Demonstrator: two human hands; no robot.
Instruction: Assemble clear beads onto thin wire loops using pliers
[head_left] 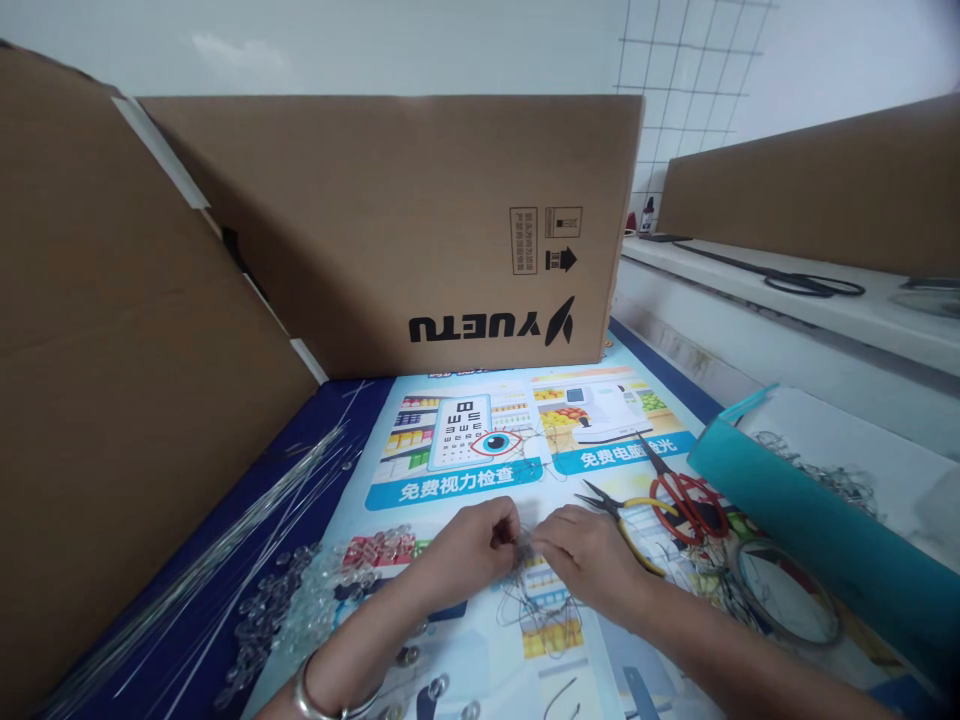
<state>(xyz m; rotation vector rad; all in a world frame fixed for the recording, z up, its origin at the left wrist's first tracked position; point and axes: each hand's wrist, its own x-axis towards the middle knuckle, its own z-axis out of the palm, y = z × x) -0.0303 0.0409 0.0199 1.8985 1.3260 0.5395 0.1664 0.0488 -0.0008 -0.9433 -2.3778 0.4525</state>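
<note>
My left hand (487, 540) is closed in a pinch over the printed sheet, with a silver bangle (304, 690) on its wrist. My right hand (589, 555) pinches close beside it, fingertips nearly meeting the left ones. Between them is a small tangle of thin wire (525, 545); its exact shape is blurred and partly covered by fingers. Loose wire loops (517, 610) spread just below the hands. Clear beads (307, 600) lie heaped left of my left forearm. Beside my right hand are yellow-handled pliers (622, 510) and red-handled scissors (686, 500).
Long straight wires (247, 530) lie on the blue cloth at left. A roll of tape (787, 590) and a teal box (795, 510) with wire pieces (817, 470) sit at right. Cardboard panels (375, 220) wall off the back and left. Black scissors (810, 285) rest on the ledge.
</note>
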